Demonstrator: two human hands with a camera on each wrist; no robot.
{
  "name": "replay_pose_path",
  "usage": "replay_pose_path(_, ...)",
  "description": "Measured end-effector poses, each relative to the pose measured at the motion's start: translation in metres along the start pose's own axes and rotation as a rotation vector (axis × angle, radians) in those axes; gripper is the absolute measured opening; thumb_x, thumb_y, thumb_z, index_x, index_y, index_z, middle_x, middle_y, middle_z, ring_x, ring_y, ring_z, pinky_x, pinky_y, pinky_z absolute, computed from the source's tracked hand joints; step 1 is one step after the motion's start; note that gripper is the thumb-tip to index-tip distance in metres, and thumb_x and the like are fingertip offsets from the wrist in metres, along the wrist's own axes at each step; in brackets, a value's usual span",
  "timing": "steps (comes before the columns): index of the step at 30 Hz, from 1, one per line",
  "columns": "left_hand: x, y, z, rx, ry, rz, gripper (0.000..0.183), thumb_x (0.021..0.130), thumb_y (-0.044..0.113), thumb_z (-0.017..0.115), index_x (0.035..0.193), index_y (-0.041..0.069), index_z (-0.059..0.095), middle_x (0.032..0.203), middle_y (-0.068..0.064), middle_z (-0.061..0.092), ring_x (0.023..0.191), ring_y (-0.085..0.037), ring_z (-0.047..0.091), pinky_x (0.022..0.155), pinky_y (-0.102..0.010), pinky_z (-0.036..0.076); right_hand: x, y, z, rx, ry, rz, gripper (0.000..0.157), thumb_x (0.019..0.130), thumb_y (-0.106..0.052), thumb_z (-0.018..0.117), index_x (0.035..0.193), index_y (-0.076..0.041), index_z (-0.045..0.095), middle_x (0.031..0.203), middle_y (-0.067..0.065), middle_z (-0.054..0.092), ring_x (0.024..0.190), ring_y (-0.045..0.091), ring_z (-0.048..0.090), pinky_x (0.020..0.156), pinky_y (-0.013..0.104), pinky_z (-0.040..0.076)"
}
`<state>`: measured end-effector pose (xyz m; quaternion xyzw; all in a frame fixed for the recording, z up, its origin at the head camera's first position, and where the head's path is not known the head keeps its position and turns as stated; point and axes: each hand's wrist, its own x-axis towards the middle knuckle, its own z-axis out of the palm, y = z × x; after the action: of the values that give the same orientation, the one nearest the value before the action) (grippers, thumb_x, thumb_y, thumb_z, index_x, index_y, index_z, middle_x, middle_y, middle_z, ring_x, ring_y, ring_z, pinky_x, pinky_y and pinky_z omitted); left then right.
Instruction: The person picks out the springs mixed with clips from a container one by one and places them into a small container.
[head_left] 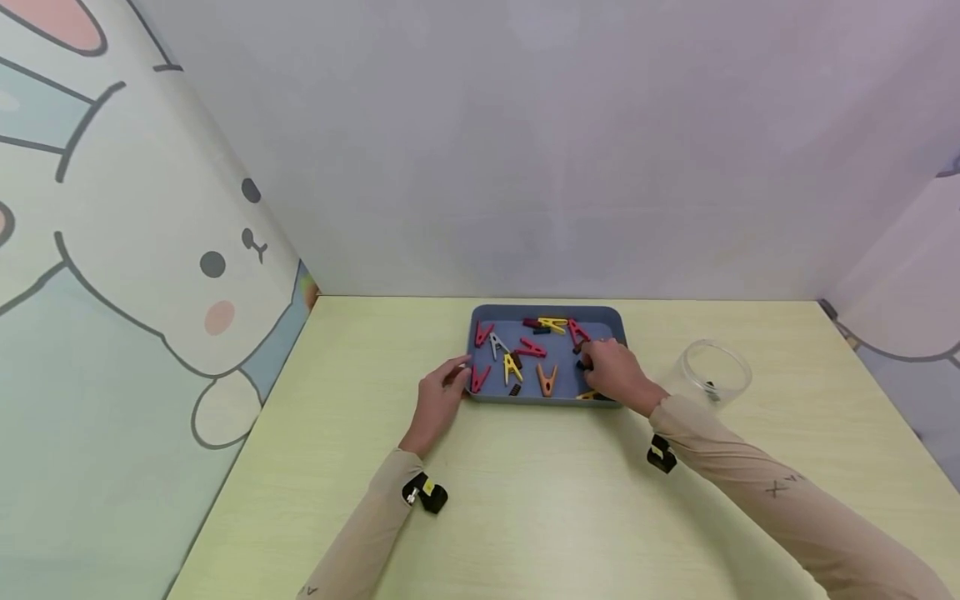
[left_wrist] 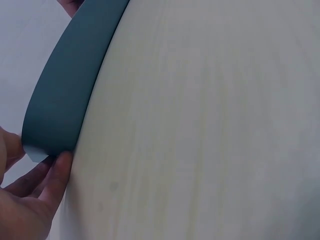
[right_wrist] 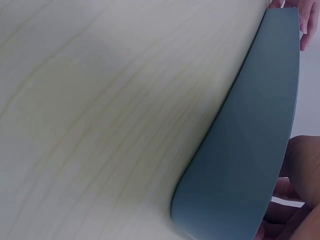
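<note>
A blue-grey tray [head_left: 525, 400] holds several clothes pegs, including an orange peg [head_left: 547, 381], a yellow peg [head_left: 512, 367] and a red peg [head_left: 532, 347]. Small dark pieces, such as this ribbed one [head_left: 515, 389], lie among them. My left hand [head_left: 437, 402] grips the tray's left end; thumb and fingers meet its corner in the left wrist view. Over the tray's right part, my right hand [head_left: 617, 372] reaches down with curled fingers, pinching a small black piece [head_left: 581, 365] at the fingertips. The right wrist view has those fingertips hidden behind the tray wall [right_wrist: 235, 135].
To the right of the tray stands a clear round container [head_left: 718, 367] with a few small dark pieces inside. The pale wooden table [head_left: 525, 500] ends at a light wall [head_left: 555, 167] behind the tray. A patterned wall [head_left: 135, 333] borders the left side.
</note>
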<state>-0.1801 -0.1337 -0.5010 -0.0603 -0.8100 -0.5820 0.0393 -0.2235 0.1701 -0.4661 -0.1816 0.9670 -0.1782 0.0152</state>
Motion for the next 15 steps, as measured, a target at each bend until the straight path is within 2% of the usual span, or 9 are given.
replay_pose_path(3, -0.001, 0.001, 0.000, 0.019, 0.007, 0.002, 0.032, 0.096, 0.020, 0.057, 0.126, 0.008, 0.061, 0.106, -0.012, 0.066, 0.090, -0.022, 0.063, 0.070, -0.029, 0.058, 0.000, -0.002, -0.002, 0.003, -0.005, -0.004, 0.019, 0.076, 0.004, 0.059, 0.066, -0.007, 0.048, 0.056, -0.002, 0.030, 0.051, 0.015, 0.034, 0.046, 0.026, 0.023)
replay_pose_path(7, -0.001, 0.001, 0.000, 0.030, 0.002, 0.001, 0.032, 0.097, 0.019, 0.056, 0.126, 0.007, 0.061, 0.106, -0.012, 0.066, 0.089, -0.020, 0.062, 0.069, -0.028, 0.057, -0.001, -0.002, -0.005, 0.027, -0.004, -0.015, 0.022, 0.076, 0.006, 0.059, 0.064, -0.007, 0.046, 0.057, -0.002, 0.025, 0.052, 0.014, 0.029, 0.048, 0.027, 0.021)
replay_pose_path(11, -0.001, 0.001, 0.000, 0.032, 0.000, -0.003, 0.032, 0.097, 0.019, 0.056, 0.127, 0.008, 0.061, 0.106, -0.010, 0.066, 0.089, -0.017, 0.062, 0.069, -0.026, 0.057, -0.002, -0.001, -0.008, 0.053, 0.021, -0.034, 0.011, 0.075, 0.007, 0.061, 0.072, -0.003, 0.059, 0.060, 0.000, 0.047, 0.055, 0.015, 0.038, 0.049, 0.026, 0.031)
replay_pose_path(13, -0.004, 0.012, -0.001, 0.018, 0.000, -0.002, 0.031, 0.097, 0.016, 0.056, 0.126, 0.006, 0.061, 0.107, -0.015, 0.065, 0.090, -0.023, 0.062, 0.071, -0.032, 0.058, -0.002, 0.000, -0.009, 0.068, 0.032, -0.035, 0.009, 0.075, 0.006, 0.063, 0.079, -0.002, 0.065, 0.070, 0.005, 0.060, 0.060, 0.016, 0.047, 0.053, 0.027, 0.042)
replay_pose_path(15, -0.008, 0.023, -0.003, -0.001, -0.003, 0.002, 0.030, 0.097, 0.012, 0.055, 0.125, 0.004, 0.061, 0.107, -0.020, 0.064, 0.091, -0.030, 0.062, 0.073, -0.039, 0.057, -0.002, 0.002, -0.009, 0.081, 0.041, -0.036, 0.010, 0.075, 0.005, 0.065, 0.083, -0.001, 0.068, 0.078, 0.008, 0.065, 0.065, 0.017, 0.052, 0.058, 0.031, 0.048)
